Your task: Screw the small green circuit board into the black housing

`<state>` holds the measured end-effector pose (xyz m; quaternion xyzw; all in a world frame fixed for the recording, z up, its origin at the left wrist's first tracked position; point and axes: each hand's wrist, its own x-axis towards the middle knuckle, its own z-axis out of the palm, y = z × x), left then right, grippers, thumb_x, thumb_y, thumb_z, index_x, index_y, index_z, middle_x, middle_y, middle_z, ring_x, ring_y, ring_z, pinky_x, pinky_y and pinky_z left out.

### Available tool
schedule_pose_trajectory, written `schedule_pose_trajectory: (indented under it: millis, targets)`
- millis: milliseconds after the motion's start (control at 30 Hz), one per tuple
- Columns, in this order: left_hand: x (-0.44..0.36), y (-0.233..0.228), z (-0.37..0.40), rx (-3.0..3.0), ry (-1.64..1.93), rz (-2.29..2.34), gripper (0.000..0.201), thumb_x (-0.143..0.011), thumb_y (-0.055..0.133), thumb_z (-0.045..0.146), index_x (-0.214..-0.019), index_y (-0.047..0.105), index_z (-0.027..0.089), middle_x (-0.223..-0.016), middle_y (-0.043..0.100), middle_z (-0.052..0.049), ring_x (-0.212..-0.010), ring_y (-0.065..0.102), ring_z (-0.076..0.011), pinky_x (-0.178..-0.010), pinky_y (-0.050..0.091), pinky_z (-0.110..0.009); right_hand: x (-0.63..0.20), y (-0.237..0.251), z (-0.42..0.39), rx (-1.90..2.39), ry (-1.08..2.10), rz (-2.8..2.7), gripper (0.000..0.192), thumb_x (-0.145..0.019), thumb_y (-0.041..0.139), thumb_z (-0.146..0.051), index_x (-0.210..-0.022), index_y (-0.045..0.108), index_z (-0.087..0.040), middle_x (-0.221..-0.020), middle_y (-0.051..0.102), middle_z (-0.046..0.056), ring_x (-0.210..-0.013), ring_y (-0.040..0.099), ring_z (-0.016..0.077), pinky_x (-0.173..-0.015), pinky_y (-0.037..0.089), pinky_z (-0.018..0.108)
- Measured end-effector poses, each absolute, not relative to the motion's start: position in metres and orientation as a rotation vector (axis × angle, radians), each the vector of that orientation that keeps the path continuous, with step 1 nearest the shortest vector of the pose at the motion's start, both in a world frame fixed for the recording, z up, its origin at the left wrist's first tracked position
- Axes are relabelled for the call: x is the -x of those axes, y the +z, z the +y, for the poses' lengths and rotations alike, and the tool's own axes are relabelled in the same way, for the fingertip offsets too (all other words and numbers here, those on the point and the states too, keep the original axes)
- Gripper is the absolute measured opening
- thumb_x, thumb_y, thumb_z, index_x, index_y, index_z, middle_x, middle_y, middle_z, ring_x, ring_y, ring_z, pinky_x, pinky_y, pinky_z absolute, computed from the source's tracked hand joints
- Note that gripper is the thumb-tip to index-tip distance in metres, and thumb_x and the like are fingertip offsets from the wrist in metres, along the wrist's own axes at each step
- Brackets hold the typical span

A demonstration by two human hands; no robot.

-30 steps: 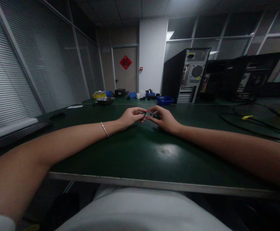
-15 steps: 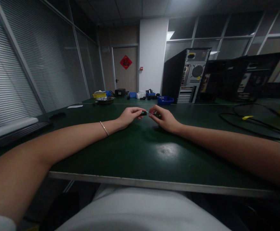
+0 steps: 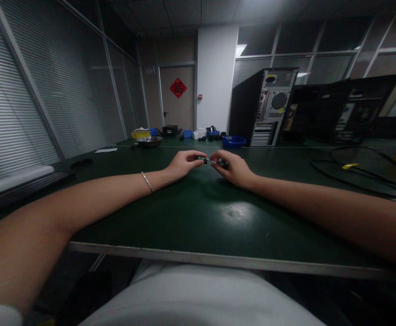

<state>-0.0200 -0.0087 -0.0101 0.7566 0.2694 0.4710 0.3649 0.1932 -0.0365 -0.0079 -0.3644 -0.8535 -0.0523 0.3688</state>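
Note:
Pinched between the thumb and fingers of my left hand is a small dark part with green on it, too small to make out fully. My right hand is closed on a screwdriver. Its thin metal shaft points left and its tip is at or very close to the small part; I cannot tell if they touch. Its dark handle lies mostly hidden in my fingers. Both hands are just above the green tabletop, near its middle.
A keyboard and a dark mouse lie at left. Behind my hands stand a metal bowl, a yellow bin and a blue bin. A computer tower rises at back right; black cables lie at right.
The screwdriver and the small part have turned slightly in my fingers, with more green and more of the dark handle showing. Both arms stay nearly where they were.

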Motion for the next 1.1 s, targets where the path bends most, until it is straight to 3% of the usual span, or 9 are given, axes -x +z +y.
schedule_pose_trajectory:
  millis: [600,767,967,1100]
  targets:
    - [0.0168,-0.0129,-0.0110,-1.720,1.132,0.609,0.032,-0.068,0.077,0.022,-0.098,0.071,0.012,-0.082,0.071,-0.005,-0.070,0.060,-0.0119,-0.072,0.048,-0.028,-0.1940,-0.0095,-0.0344,0.845,-0.052,-2.179,0.017,-0.085,0.058,-0.025,-0.101,0.061,-0.023,-0.094,0.067,0.004,-0.082,0.061,0.0206,-0.068,0.046,0.030]
    - [0.0187,-0.0142,-0.0076,-1.717,1.167,0.598,0.041,-0.071,0.074,0.018,-0.112,0.067,0.016,-0.085,0.069,-0.004,-0.072,0.061,-0.0113,-0.070,0.048,-0.027,-0.1928,-0.0092,-0.0356,0.849,-0.019,-2.166,0.017,-0.086,0.057,-0.026,-0.102,0.061,-0.021,-0.096,0.067,0.006,-0.085,0.062,0.0214,-0.070,0.047,0.031]
    - [0.0171,-0.0122,-0.0094,-1.627,1.187,0.623,0.023,-0.080,0.066,0.017,-0.102,0.070,0.012,-0.097,0.070,-0.008,-0.081,0.065,-0.0130,-0.077,0.050,-0.027,-0.1915,-0.0072,-0.0386,0.792,0.015,-2.254,0.019,-0.089,0.054,-0.026,-0.101,0.066,-0.020,-0.095,0.067,0.007,-0.082,0.061,0.0203,-0.071,0.047,0.032]
    - [0.0150,-0.0112,-0.0140,-1.542,1.128,0.576,0.021,-0.084,0.061,0.015,-0.104,0.068,0.011,-0.097,0.071,-0.011,-0.084,0.068,-0.0167,-0.081,0.053,-0.032,-0.1917,-0.0070,-0.0383,0.790,0.000,-2.252,0.021,-0.091,0.052,-0.025,-0.104,0.067,-0.020,-0.094,0.065,0.007,-0.082,0.061,0.0201,-0.072,0.047,0.032]
